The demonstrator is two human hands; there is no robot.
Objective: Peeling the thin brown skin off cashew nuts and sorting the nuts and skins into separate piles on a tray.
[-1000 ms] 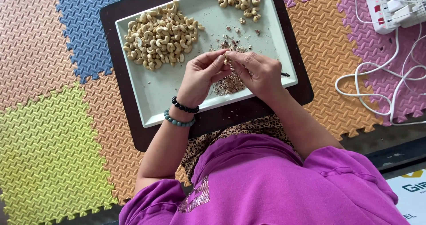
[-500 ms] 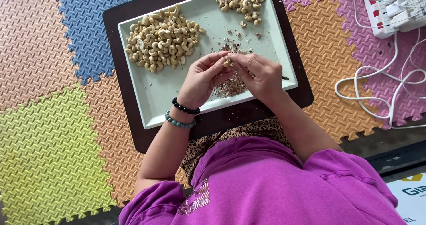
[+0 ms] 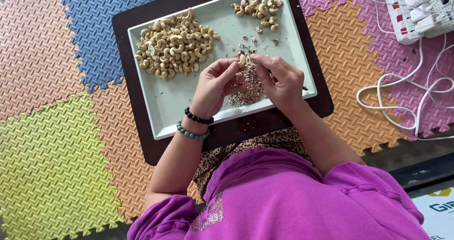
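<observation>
Both hands have parted slightly; the left hand (image 3: 215,86) now pinches the cashew (image 3: 242,60) alone above the skin flakes (image 3: 248,86). Its fingertips are closed on the nut so peelings fall on the tray (image 3: 170,102), while the right hand (image 3: 281,81) stays loosely curled, holding nothing visible.

Matt surfaces under a pile of smooth pale nuts

The rectangular pale-green tray (image 3: 175,102) looks smooth, matt plastic; the dark brown board (image 3: 265,121) beneath seems matt; the coloured interlocking foam mats (image 3: 52,140) are rough-embossed; the pale curved cashews (image 3: 172,43) smooth.

Cashew pile (image 3: 174,42) on tray (image 3: 176,98), left of husk heap (image 3: 249,86).
</observation>
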